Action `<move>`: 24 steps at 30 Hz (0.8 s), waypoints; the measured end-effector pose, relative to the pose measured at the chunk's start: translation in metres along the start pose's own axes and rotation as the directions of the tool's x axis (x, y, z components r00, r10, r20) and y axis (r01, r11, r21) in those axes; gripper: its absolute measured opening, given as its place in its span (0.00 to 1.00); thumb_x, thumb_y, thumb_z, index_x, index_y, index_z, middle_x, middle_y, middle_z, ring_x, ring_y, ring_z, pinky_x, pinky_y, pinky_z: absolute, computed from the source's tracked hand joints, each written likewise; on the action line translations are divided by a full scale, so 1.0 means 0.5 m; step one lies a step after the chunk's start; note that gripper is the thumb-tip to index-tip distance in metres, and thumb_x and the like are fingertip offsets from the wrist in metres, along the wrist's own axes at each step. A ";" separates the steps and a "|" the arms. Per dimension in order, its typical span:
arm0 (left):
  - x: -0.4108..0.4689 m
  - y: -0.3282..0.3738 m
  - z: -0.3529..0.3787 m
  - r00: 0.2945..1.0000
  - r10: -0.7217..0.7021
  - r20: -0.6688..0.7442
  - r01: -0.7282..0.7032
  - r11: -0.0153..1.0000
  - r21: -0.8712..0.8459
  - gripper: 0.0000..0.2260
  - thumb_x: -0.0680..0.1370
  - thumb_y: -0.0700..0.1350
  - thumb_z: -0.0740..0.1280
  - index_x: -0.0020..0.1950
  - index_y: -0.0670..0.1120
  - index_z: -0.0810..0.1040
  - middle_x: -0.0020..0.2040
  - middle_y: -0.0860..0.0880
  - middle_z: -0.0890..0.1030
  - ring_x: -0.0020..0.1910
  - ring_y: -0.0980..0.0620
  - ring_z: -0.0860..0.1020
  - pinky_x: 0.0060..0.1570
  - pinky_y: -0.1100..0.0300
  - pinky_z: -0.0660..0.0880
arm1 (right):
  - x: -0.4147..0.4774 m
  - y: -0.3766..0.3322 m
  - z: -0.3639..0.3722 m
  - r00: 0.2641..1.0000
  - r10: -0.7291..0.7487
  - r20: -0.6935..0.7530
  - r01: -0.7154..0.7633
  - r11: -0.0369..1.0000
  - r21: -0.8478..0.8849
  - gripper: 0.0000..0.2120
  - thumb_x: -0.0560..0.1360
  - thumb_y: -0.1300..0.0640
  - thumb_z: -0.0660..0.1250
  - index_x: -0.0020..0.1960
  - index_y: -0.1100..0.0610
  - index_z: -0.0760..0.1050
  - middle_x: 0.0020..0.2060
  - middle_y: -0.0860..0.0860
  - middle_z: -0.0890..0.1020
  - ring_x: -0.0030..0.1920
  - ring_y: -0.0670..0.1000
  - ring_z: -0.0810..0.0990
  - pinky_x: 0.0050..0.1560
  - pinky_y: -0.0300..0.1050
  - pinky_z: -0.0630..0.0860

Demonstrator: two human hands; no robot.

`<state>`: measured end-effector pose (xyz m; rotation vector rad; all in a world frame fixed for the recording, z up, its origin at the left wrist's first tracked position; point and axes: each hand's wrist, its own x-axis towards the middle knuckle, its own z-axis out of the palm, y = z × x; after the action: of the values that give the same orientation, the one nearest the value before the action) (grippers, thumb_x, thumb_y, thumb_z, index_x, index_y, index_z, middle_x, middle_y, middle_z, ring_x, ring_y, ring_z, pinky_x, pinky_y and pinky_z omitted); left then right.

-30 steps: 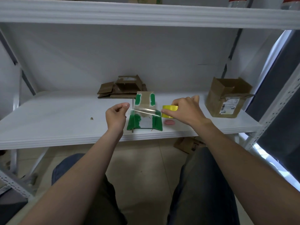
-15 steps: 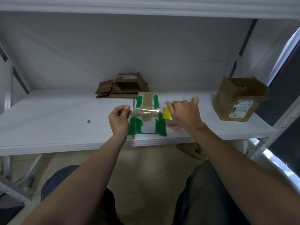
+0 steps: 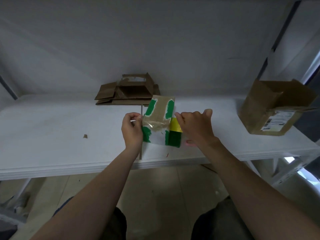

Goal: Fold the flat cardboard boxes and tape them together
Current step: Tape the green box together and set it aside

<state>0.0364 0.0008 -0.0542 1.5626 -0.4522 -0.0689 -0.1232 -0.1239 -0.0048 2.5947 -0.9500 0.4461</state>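
1. A person seated at a white shelf (image 3: 69, 135) works on a small box (image 3: 161, 108) of brown cardboard with green patches. The box stands near the shelf's front edge, between the two hands.
2. The left hand (image 3: 132, 130) pinches the free end of a strip of clear tape (image 3: 155, 122) between thumb and forefinger at the box's left edge. Its other fingers are curled in toward the palm.
3. The right hand (image 3: 195, 129) grips a yellow tape roll (image 3: 175, 125) just beside the box's right edge. The fingers are curled over the roll and hide most of it, and one finger on the far side sticks up.
4. The tape runs taut from hand to hand across the middle of the box's front. Whether it is stuck to the cardboard cannot be told.
5. Behind the box, against the back wall, lies a stack of flattened cardboard (image 3: 128, 90), well apart from the hands.
6. At the shelf's right end sits an open brown box (image 3: 259, 110) with its flaps up and a printed label on its side.
7. A cardboard scrap (image 3: 85, 136) lies alone on the shelf to the left of the hands.
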 end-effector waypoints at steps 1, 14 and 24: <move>0.004 -0.004 0.007 1.000 0.008 0.006 -0.008 1.000 0.013 0.02 0.82 0.43 0.65 0.53 0.49 0.77 0.49 0.54 0.79 0.49 0.55 0.78 0.53 0.52 0.79 | 0.006 -0.002 0.009 0.999 0.036 -0.019 -0.036 0.999 0.027 0.27 0.85 0.45 0.42 0.47 0.51 0.78 0.33 0.47 0.78 0.30 0.50 0.66 0.47 0.50 0.53; 0.046 -0.034 0.012 0.968 -0.103 0.230 0.084 0.992 0.092 0.11 0.83 0.42 0.64 0.64 0.49 0.65 0.51 0.49 0.76 0.45 0.51 0.79 0.42 0.62 0.76 | 0.030 0.003 0.042 0.983 0.175 -0.052 -0.151 0.938 0.313 0.25 0.85 0.44 0.51 0.32 0.50 0.68 0.26 0.45 0.69 0.29 0.45 0.65 0.47 0.50 0.52; 0.026 0.038 0.020 0.996 -0.027 0.082 0.004 0.962 0.274 0.14 0.84 0.47 0.57 0.63 0.49 0.79 0.48 0.53 0.82 0.48 0.52 0.79 0.57 0.50 0.78 | 0.047 0.005 0.040 0.992 0.129 0.010 -0.127 0.964 0.232 0.23 0.85 0.46 0.46 0.35 0.50 0.68 0.28 0.47 0.70 0.29 0.46 0.64 0.46 0.50 0.51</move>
<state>0.0408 -0.0123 -0.0331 1.8408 -0.5335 -0.0877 -0.1041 -0.1471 -0.0129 2.7454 -1.1298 0.6320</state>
